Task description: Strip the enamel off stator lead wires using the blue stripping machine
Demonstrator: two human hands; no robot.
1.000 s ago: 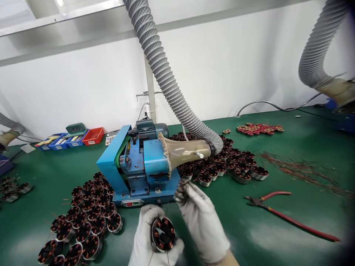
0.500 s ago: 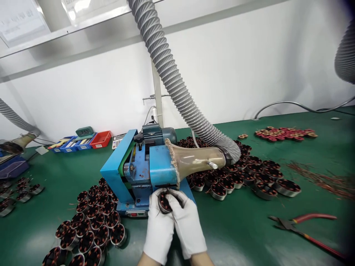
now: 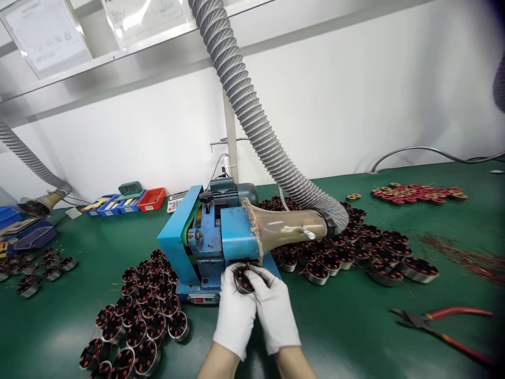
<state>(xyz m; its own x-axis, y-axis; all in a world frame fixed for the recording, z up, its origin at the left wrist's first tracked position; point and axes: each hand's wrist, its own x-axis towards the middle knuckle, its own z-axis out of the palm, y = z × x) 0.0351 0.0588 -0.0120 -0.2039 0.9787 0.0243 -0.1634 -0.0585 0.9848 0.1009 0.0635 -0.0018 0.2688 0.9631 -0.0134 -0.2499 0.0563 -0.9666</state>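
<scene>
Both of my hands wear white gloves and hold one motor stator [image 3: 243,280], a metal ring with copper windings and a dark inside. My left hand [image 3: 235,316] grips its left side, while my right hand [image 3: 274,308] closes on its right with the thumb at the rim. The stator is against the lower front of a blue wire-stripping or grinding machine [image 3: 236,231], just below its hood. Exactly where it touches the machine is hidden by the gloves. A red and green switch [image 3: 204,299] sits on the machine's base, left of my hands.
Many similar stators [image 3: 136,331] stand to the left, with more [image 3: 379,252] behind and right. Red-handled cutters [image 3: 424,321] and copper wire scraps [image 3: 465,255] lie at right. A grey hose [image 3: 252,105] joins the hood. Red bin [image 3: 152,199] and blue bins [image 3: 130,203] stand at back left.
The view has shifted, so the whole scene appears slightly further right. Both hands still hold the stator at the machine's front, with little visible change in grip.
</scene>
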